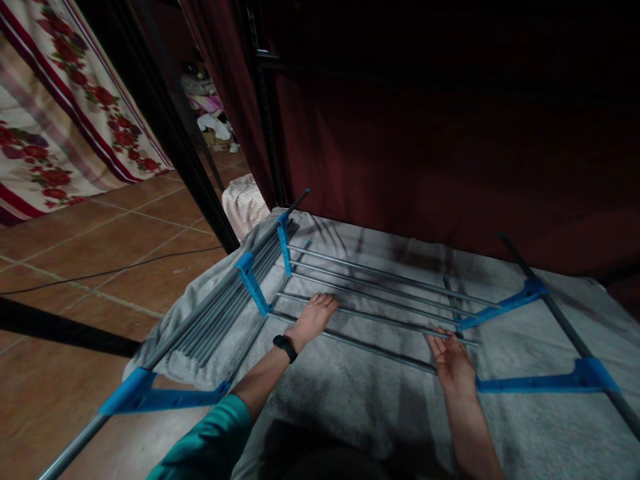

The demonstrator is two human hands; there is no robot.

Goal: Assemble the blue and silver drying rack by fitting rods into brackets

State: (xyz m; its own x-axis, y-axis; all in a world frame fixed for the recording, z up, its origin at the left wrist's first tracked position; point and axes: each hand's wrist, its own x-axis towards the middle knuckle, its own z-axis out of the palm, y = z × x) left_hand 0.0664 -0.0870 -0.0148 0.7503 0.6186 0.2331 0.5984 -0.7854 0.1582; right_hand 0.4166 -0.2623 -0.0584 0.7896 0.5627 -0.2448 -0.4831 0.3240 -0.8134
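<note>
A frame of grey metal tubes and blue plastic brackets lies in front of me, resembling a rack. My left hand (316,317), with a black band (285,348) on its wrist, curls its fingers over a grey metal rod (390,321) near its left end. Under and around the same rod's right part are the fingers of my right hand (454,363). Both rod ends look free of the brackets. Other rods run across from the left blue brackets (254,287) to the right blue bracket (505,305). The nearest rod (370,349) passes behind my right hand.
Several loose grey rods (235,300) lie in a bundle at the left. Beneath everything is a grey blanket (345,393). A dark red curtain (400,167) hangs behind. Black posts (170,127) and a cable (125,265) on the tiled floor are at the left.
</note>
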